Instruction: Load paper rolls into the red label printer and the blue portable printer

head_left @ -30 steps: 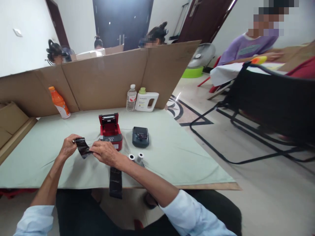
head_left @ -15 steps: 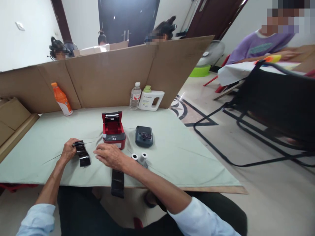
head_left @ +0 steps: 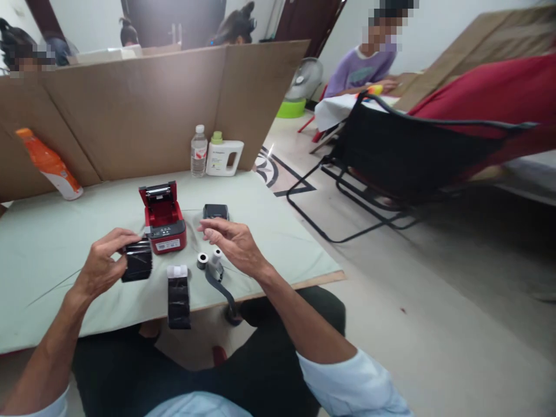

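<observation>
My left hand (head_left: 98, 263) pinches a glossy black folded strip (head_left: 139, 263) above the table, left of the red printer (head_left: 167, 231). The red printer's lid stands raised, showing a hollow inside. My right hand (head_left: 237, 243) is in the air with fingers stretched out and nothing in it. Behind it sits a small dark device (head_left: 216, 211), partly covered by that hand. Below the red printer, a white roll with a black strip (head_left: 179, 301) hangs over the table's front edge. Near my right hand are a small white roll (head_left: 202, 260) and a second roll with dark ribbon (head_left: 216, 269).
Along the cardboard wall (head_left: 139, 110) stand an orange bottle (head_left: 52, 168), a clear water bottle (head_left: 198, 153) and a white jug (head_left: 223, 156). A pale green cloth (head_left: 113, 202) covers the table. To the right are a black folding chair (head_left: 391, 150) and a seated person in purple (head_left: 362, 72).
The view has turned right. My left hand has brought the black strip closer to the red printer. My right hand has moved right, from before the printer to over the dark device.
</observation>
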`<state>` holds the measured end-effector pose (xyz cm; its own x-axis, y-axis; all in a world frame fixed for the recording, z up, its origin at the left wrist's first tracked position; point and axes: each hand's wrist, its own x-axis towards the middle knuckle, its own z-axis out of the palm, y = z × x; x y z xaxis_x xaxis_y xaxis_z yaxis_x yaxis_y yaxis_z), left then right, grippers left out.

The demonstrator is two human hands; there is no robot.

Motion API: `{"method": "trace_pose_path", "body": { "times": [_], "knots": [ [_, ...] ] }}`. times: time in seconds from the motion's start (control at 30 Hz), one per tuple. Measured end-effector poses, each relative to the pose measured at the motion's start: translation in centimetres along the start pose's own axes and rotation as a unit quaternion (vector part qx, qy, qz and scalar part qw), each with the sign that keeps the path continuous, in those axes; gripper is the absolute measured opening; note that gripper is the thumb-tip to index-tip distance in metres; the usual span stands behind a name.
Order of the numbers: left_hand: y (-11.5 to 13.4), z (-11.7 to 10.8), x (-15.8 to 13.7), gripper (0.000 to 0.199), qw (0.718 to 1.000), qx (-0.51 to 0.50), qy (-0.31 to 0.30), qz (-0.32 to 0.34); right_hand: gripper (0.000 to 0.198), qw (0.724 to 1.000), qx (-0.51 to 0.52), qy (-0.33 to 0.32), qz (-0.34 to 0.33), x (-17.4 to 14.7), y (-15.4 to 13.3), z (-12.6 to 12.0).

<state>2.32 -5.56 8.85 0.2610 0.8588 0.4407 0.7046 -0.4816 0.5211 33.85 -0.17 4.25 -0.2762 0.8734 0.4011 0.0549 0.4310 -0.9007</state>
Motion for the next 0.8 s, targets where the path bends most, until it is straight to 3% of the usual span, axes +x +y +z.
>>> {"method": "trace_pose_path", "body": {
  "times": [0.07,0.2,0.33,0.5,0.63,0.8],
  "knots": [
    [3.3,2.0,2.3,0.034,0.998,-0.011,-0.035,0.043,0.042,0.999,0.038,-0.010,0.034,-1.3,-0.5,-0.1],
    [7.4,7.4,6.8,0.039,0.986,-0.018,-0.105,0.128,0.057,0.999,0.009,0.034,0.020,-3.3,-1.9,-1.5],
    [9.5,13.0,10.2,0.033,0.969,0.018,-0.174,0.175,0.061,0.995,-0.027,0.082,0.045,-4.4,-1.5,-4.5],
    [10.9,18.3,11.9,0.032,0.938,0.088,-0.293,0.162,0.058,0.986,-0.029,0.091,0.134,-5.7,2.5,-6.8],
    [10.1,20.2,11.6,0.039,0.912,0.138,-0.371,0.102,0.052,0.986,-0.011,0.053,0.156,-6.7,5.7,-6.1],
    [7.8,18.9,10.8,0.032,0.920,0.133,-0.363,0.071,0.045,0.989,-0.024,0.019,0.147,-6.9,7.4,-4.5]
  ]
}}
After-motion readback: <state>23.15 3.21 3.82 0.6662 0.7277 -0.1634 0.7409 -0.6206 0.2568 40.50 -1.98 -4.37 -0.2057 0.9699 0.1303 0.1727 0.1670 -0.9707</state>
